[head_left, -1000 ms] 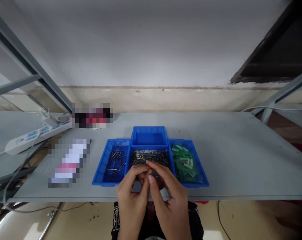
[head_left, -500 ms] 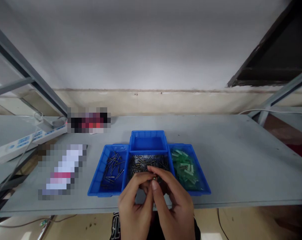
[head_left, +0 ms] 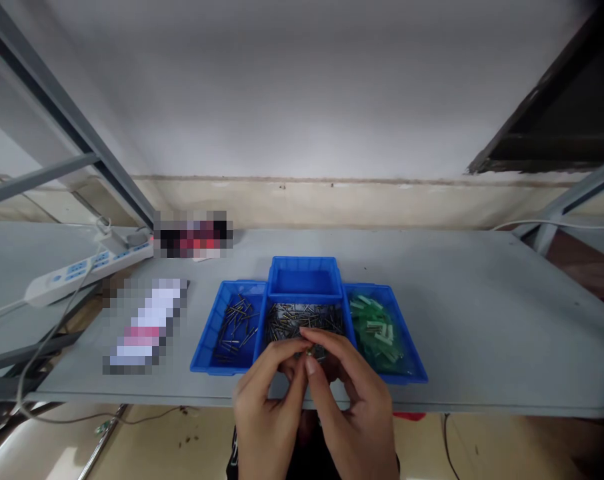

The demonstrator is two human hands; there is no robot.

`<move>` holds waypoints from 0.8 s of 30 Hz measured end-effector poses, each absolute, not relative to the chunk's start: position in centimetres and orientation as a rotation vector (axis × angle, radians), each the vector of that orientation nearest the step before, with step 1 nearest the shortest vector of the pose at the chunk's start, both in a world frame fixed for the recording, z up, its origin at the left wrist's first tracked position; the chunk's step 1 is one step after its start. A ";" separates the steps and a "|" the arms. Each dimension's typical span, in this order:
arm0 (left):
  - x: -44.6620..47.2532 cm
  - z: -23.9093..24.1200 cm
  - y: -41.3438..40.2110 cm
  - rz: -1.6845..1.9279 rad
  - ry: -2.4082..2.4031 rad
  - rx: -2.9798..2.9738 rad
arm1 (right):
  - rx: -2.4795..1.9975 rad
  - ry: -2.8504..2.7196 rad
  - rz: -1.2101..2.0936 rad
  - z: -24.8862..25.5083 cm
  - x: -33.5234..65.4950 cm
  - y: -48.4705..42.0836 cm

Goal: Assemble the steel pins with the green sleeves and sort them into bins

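My left hand [head_left: 267,400] and my right hand [head_left: 357,400] meet fingertip to fingertip at the front of the table. Both are closed in a pinch around a small shiny piece [head_left: 309,352] with a greenish glint, too small to name. Just behind and partly below the fingers is a blue bin [head_left: 305,301] of many thin metal pins [head_left: 287,319]. To its left, another blue bin [head_left: 202,357] contains fewer metal pins [head_left: 238,317]. On the right, a blue bin [head_left: 415,357] holds a green plastic bag [head_left: 377,333] with pale, short pieces in it.
A further blue bin [head_left: 305,280] stands behind the middle one. At left lie a blurred flat item [head_left: 147,323], a white power strip [head_left: 82,273] with cords, and a blurred dark-red object [head_left: 195,235]. Metal frame posts [head_left: 117,173] rise at both sides; a wall stands behind.
The view has shifted, so the bins and table sit slightly higher and further right. Both hands keep their pinch on the small piece, with hardly any change in finger position.
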State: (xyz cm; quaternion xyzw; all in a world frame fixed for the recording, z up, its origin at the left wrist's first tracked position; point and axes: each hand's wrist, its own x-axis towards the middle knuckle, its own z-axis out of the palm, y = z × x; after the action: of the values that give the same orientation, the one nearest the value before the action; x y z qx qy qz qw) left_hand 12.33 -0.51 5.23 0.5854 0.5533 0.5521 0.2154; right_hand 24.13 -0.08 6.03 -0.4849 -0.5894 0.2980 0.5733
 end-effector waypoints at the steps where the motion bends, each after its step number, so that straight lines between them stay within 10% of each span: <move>1: 12.3 5.3 -0.5 1.526 1.528 1.637 | -1.126 -1.380 0.700 6.2 24.2 -0.1; 14: 5.8 6.4 -1.4 1.589 2.265 1.546 | -1.319 -1.342 0.479 5.5 28.7 -1.0; 24: 7.9 6.2 -1.4 1.817 2.050 1.325 | -1.222 -2.316 -0.061 5.8 29.3 3.3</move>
State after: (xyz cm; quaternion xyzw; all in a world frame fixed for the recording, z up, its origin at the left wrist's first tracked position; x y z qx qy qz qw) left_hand 7.94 -1.35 6.22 0.4349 0.6728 0.5965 0.0492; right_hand 29.27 3.25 5.79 -0.4508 -0.8541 -0.0226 0.2582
